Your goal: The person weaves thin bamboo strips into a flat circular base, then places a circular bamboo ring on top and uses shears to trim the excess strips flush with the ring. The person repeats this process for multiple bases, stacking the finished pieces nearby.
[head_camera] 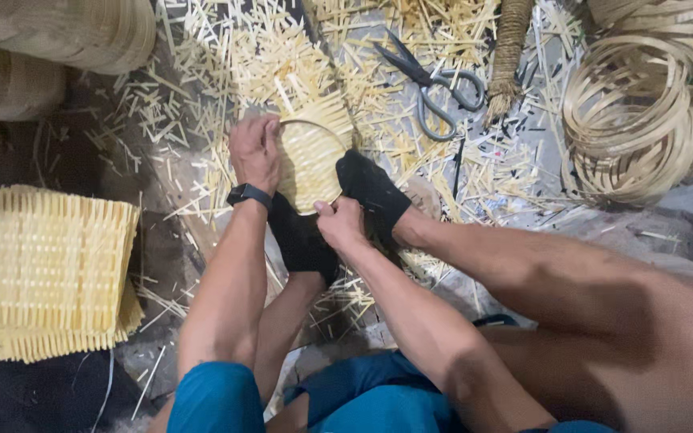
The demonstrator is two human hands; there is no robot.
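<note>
— Where's the woven bamboo mat (312,164)?
— On the floor (683,208), between black-socked feet (370,188); left hand (255,152) clasps its rim, right hand (338,223) pinches the near edge.
— Risk?
— Splints could slip loose.

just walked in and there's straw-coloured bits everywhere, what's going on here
A person sits on the floor holding a small woven bamboo mat fitted into a round hoop, braced between feet in black socks. The left hand presses on its left edge; the right hand pinches its bottom rim. Cut bamboo slivers cover the floor. Scissors lie just beyond, a stack of square woven mats sits to the left, and a pile of bamboo hoops to the right.
</note>
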